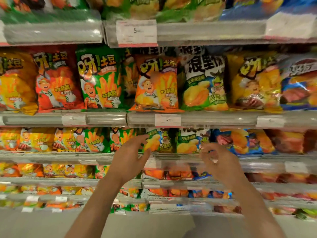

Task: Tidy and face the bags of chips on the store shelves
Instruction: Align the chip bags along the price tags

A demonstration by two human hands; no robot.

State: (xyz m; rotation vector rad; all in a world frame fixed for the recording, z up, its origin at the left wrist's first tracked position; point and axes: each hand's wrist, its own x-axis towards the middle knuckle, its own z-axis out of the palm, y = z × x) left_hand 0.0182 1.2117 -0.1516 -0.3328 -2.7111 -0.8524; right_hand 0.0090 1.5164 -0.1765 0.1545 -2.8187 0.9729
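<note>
Rows of chip bags fill the store shelves. On the middle shelf stand an orange bag, a green-and-white bag, a green bag and a red bag, all upright and facing out. One shelf lower, green-and-blue bags sit side by side. My left hand is raised in front of that lower shelf, fingers spread and relaxed, just left of those bags and holding nothing. My right hand hovers to the right with loosely curled fingers, also empty.
Clear shelf rails with price tags run along each shelf edge. A yellow bag and a blue bag stand at the right of the middle shelf. More bags fill the shelves above and below. The pale floor shows at the bottom.
</note>
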